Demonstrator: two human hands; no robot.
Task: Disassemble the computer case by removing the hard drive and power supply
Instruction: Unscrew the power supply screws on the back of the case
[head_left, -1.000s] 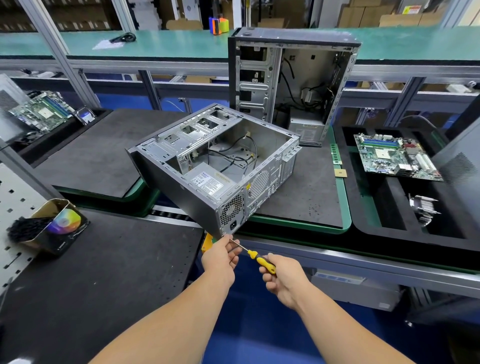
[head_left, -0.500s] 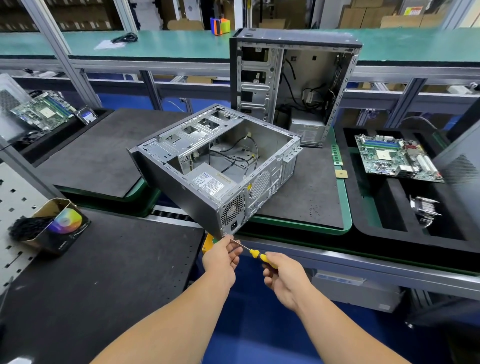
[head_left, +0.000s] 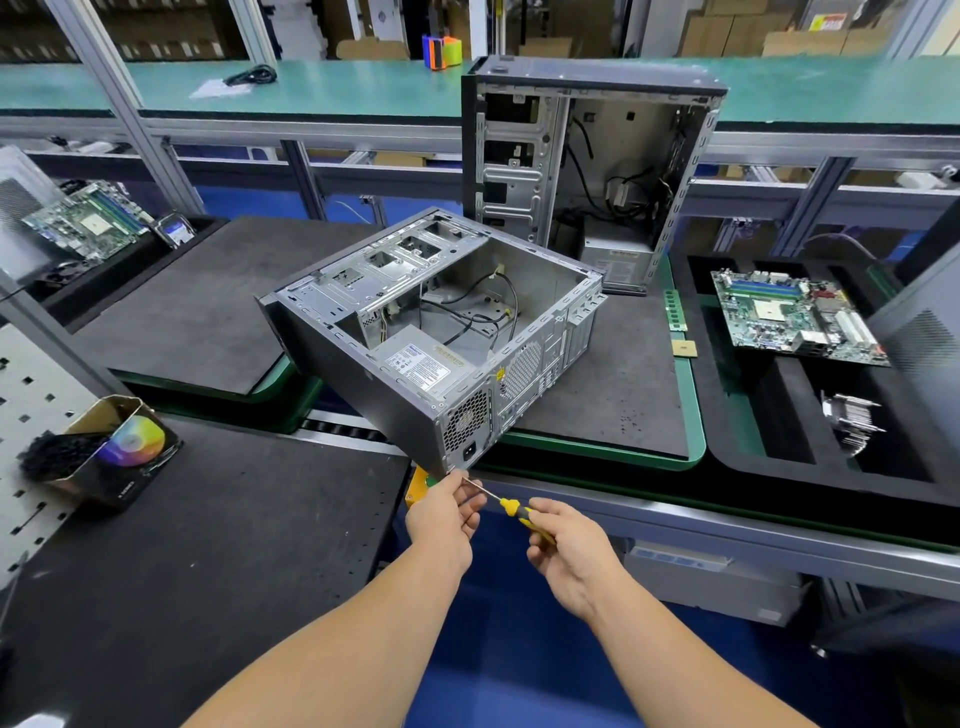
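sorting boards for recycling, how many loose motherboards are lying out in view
2. One motherboard lies flat in the black foam tray on the right; another motherboard lies tilted in the tray at far left. More may be hidden beyond the frame edges.

Single head-worn wide-angle view, facing forward and down, close above workbench (head_left: 208, 545)

Open case (head_left: 415, 338) is lying on its side on the mat (head_left: 623, 395), rear corner overhanging the edge. Right hand (head_left: 566, 545) is gripping a yellow screwdriver (head_left: 511, 509), tip at the case's lower rear corner; left hand (head_left: 441, 514) is pinching the shaft near the tip.
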